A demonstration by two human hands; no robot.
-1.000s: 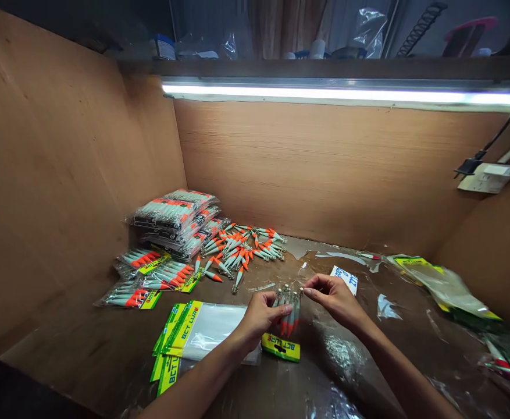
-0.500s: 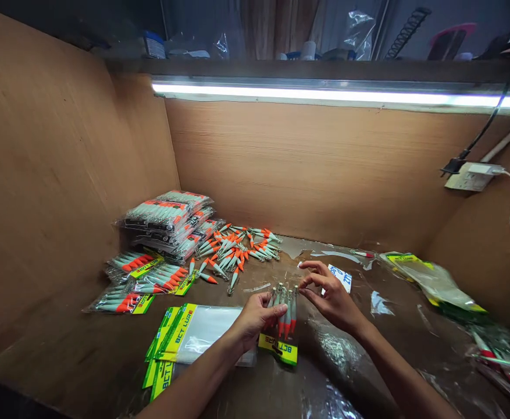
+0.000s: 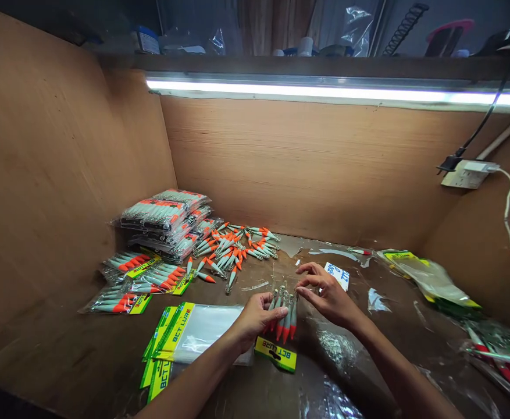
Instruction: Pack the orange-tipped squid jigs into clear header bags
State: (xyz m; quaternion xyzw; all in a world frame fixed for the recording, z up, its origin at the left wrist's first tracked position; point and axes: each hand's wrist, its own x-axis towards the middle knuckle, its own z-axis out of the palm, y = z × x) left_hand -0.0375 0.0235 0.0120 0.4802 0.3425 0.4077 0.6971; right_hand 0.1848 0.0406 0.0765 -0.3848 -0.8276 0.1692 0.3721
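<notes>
My left hand (image 3: 255,319) is closed on a bunch of grey fishing lures with orange-red tips (image 3: 284,317), held upright inside a clear bag whose yellow "BCT LURE" header (image 3: 275,354) hangs lowest. My right hand (image 3: 330,297) pinches at the top of the bunch, by the metal hooks, fingers curled. Beside my left forearm lies a stack of empty clear bags with yellow-green headers (image 3: 193,333). A loose pile of the same lures (image 3: 232,247) lies further back on the table.
Filled lure packs are stacked at the back left (image 3: 165,218), and a few lie flat in front (image 3: 136,279). A small white label (image 3: 337,274) sits behind my right hand. Plastic bags (image 3: 429,279) clutter the right. Plywood walls enclose the table; a power strip (image 3: 468,173) hangs right.
The bunch of lures has dropped slightly lower in my hands, and my right hand's fingers have shifted along its top. The view has drifted a little to the right.
</notes>
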